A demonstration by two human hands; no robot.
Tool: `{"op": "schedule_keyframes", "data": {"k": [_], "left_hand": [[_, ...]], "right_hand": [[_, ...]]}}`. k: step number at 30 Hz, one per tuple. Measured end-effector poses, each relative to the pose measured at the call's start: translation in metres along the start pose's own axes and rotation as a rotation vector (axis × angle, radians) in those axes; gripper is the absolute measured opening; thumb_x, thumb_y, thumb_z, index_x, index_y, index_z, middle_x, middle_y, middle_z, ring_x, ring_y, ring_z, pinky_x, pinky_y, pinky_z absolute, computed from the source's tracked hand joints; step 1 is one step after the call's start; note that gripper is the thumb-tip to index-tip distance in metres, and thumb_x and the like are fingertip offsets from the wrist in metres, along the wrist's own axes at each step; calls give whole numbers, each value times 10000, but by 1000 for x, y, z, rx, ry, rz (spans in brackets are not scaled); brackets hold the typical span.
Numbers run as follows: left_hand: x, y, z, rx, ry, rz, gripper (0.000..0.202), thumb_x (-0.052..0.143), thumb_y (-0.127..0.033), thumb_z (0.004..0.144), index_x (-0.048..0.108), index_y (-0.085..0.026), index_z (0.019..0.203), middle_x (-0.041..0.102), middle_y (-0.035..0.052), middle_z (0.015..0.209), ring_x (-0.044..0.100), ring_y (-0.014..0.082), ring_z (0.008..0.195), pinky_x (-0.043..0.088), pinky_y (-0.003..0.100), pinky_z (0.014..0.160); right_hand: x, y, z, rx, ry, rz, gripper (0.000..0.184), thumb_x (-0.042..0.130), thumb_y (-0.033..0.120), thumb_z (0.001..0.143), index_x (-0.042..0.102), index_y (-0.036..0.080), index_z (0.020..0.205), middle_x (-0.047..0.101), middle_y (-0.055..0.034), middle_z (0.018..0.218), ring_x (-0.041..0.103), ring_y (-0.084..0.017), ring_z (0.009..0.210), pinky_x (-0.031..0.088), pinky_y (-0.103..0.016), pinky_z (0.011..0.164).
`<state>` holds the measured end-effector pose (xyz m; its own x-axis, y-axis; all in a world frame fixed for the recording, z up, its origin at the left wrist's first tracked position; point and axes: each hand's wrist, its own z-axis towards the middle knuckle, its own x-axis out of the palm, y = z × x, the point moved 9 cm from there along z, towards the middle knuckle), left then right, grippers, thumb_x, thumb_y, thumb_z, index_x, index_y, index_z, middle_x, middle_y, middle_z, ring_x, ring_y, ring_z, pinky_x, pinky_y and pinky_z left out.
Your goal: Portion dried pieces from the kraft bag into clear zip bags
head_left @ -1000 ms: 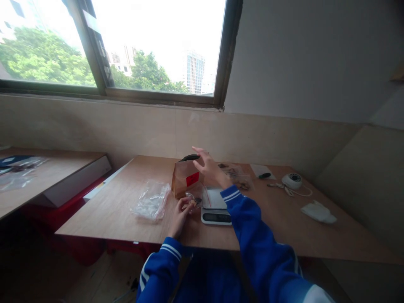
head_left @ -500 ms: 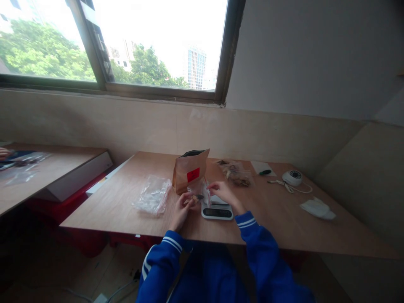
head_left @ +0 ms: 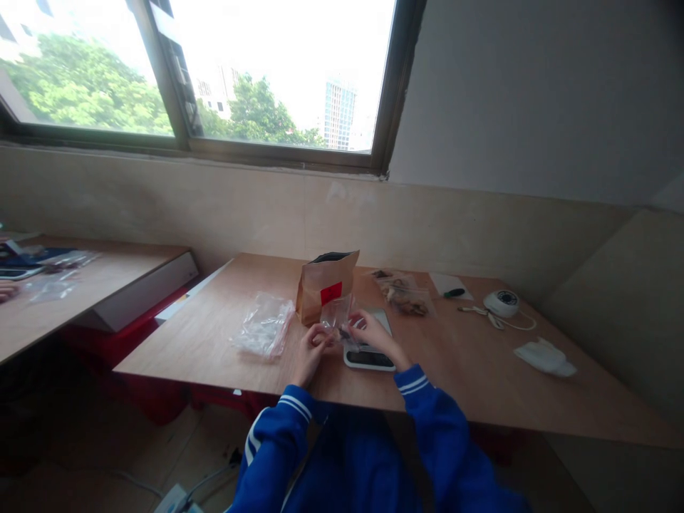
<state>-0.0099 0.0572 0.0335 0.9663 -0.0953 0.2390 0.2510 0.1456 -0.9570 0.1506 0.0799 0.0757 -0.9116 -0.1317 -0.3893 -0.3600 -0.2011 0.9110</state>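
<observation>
My left hand [head_left: 311, 347] and my right hand [head_left: 374, 332] together pinch a small clear zip bag [head_left: 338, 315] with a few dark pieces in it, held upright just above the table. Right behind it stands an open brown paper pouch [head_left: 324, 285] with a red label. A small white digital scale [head_left: 368, 350] lies under my right hand. A heap of empty clear bags [head_left: 264, 325] lies to the left of my left hand.
On the wooden table [head_left: 470, 377] lie a filled clear bag of brown pieces [head_left: 405, 294], a white card with a green marker [head_left: 450, 288], a round white device with a cable [head_left: 501, 304] and a crumpled white cloth [head_left: 545, 358]. A second desk [head_left: 80, 292] at left carries bags; another person's hand [head_left: 6, 289] rests there.
My right hand came back from the top of the brown pouch to the small bag by the scale. Both hands now hold that bag raised upright.
</observation>
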Motion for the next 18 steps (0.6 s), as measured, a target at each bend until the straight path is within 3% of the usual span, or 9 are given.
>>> {"op": "schedule_keyframes", "data": {"k": [4,8,13,18], "left_hand": [[1,-1,-1,-2,15,14,275,726,-391,692,604,-192,838,657,3,792,647,168,705,514,274,667],[4,6,0,-50,61,-16,319,721,-412,700,606,-168,871,671,20,795,649,165,694,502,255,628],[1,9,0,-63,48,-43,342,730,-421,691,605,-156,866,676,25,815,644,152,710,497,235,619],[-4,9,0,-61,-5,-2,342,731,-411,692,614,-156,887,650,15,811,599,115,653,484,217,588]], "right_hand": [[5,8,-7,-33,4,-108,359,727,381,700,529,190,930,599,3,813,568,-152,705,462,-283,645],[10,8,-12,8,-23,-170,404,764,349,658,481,194,901,580,11,776,554,-163,680,442,-285,613],[25,15,-15,-8,70,-219,246,696,333,740,567,168,869,662,-44,793,595,-189,692,439,-292,625],[20,18,-15,-53,65,-131,198,670,327,765,662,158,868,722,-80,863,651,-226,784,482,-314,705]]}}
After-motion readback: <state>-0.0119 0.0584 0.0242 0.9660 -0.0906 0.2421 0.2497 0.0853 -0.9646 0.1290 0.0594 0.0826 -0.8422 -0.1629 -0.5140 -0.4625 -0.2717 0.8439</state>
